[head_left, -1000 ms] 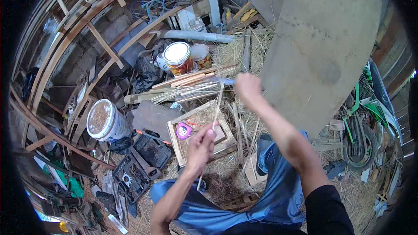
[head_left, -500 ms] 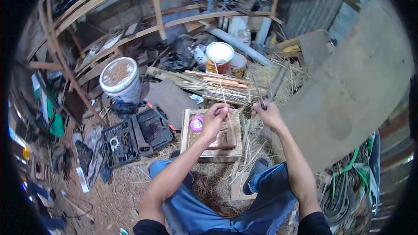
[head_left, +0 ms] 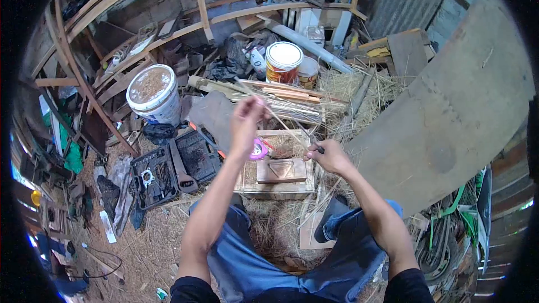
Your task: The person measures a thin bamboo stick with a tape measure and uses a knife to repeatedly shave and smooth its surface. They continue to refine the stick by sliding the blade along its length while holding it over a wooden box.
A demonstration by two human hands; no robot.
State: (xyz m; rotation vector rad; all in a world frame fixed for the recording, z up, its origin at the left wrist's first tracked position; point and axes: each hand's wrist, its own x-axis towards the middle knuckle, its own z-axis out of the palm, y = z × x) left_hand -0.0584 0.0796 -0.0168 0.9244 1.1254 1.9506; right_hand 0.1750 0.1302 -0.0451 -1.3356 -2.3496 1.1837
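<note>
My left hand, smeared by motion, is raised over the wooden box with its fingers closed on a thin pale wood strip. The strip slants down toward my right hand. That hand is closed around the dark handle of a thin-bladed knife, whose blade points up and left beside the strip's lower end. Between my knees stands a low wooden box. On it rest a wooden block with a triangular recess and a pink tape measure, partly hidden by my left wrist.
An open black tool case lies at the left, below a white bucket. Beyond the box are a bundle of thin strips and a paint can. A large board leans at the right. Straw covers the ground.
My left hand has moved up and left, and the strip now slants down to the right. My right hand has come down and left with the knife, close to the strip's end.
</note>
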